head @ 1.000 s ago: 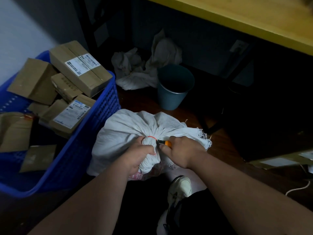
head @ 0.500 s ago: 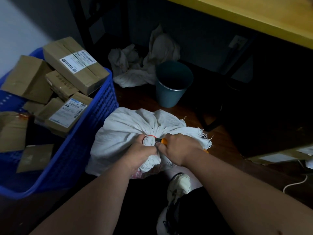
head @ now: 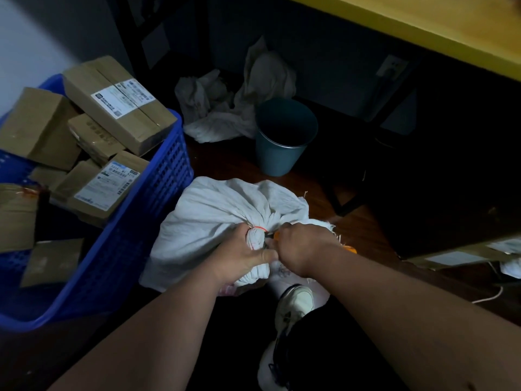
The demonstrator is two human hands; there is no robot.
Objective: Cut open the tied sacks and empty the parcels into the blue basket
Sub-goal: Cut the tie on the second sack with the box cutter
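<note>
A white woven sack (head: 214,210) lies on the wooden floor, its neck bunched and bound by a thin red tie (head: 260,228). My left hand (head: 242,256) grips the gathered neck just below the tie. My right hand (head: 300,248) holds an orange-handled cutter (head: 275,236), its dark tip touching the tie; most of the cutter is hidden in my fist. The blue basket (head: 158,198) stands to the left, filled with several brown cardboard parcels (head: 118,104).
A teal bin (head: 282,136) stands behind the sack, with crumpled white sacks (head: 225,108) beside it. A yellow tabletop (head: 423,26) overhangs at top right, with dark furniture beneath. My white shoe (head: 294,303) is under my arms. A white cable (head: 490,297) lies at right.
My hands stay at the sack's neck while the cutter works at the tie. My right hand has slid slightly closer to my left, and the view has shifted a little.
</note>
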